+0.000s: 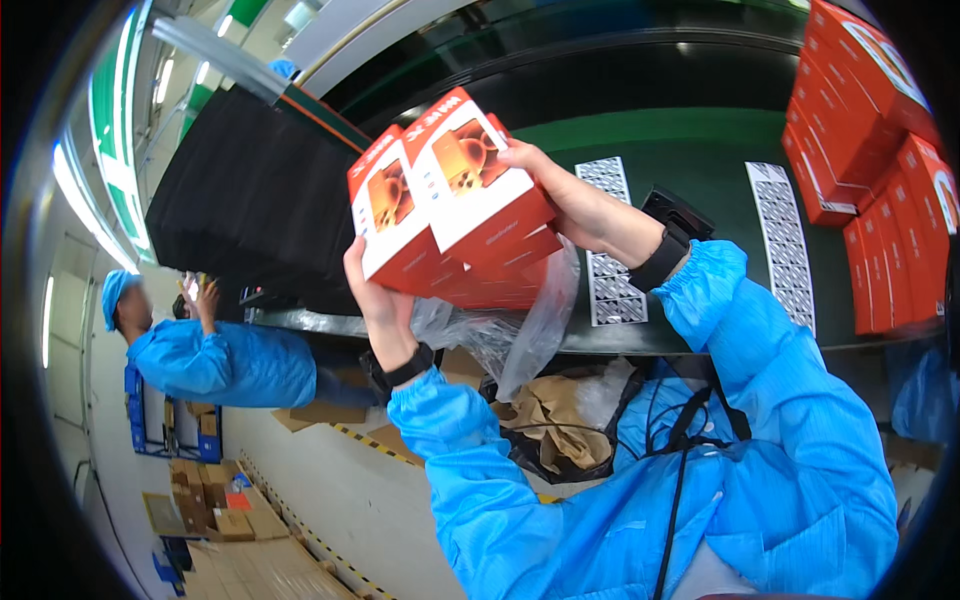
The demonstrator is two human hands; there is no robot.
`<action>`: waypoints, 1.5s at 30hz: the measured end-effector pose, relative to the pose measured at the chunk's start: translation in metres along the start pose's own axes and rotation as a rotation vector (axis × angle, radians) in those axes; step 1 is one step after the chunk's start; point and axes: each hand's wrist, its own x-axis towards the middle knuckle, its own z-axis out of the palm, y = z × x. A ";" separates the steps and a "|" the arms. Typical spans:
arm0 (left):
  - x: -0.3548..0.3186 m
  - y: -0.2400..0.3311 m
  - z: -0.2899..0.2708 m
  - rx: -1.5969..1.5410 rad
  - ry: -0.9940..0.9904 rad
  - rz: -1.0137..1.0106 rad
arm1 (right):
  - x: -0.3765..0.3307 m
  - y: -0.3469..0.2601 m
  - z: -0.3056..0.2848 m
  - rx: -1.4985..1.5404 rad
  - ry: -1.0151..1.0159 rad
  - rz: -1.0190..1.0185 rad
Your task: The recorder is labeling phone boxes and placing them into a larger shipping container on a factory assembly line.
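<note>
Between my two hands is a group of red and white printed boxes [480, 190], tilted, with a picture of an orange gadget on the white faces. My left hand [378, 295] grips the group at its near left side. On the right, my right hand [575, 200] is closed on the far right edge, thumb on top. Directly beneath are more red box sides [500, 288], with a crumpled clear plastic bag [510, 345] around their right and near side. How many boxes are held is partly hidden.
Stacked red boxes [850, 130] stand at the right of the dark green bench [690, 250]. Two black-and-white patterned strips [617, 285] [785, 250] lie on it. A black-lined bin [555, 430] holds brown paper. At left are a black cover [260, 190] and a co-worker in blue [230, 360].
</note>
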 end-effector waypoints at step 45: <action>-0.211 -0.173 0.208 0.017 -0.453 -0.401 | -0.345 0.014 -0.080 -1.604 -0.080 -0.742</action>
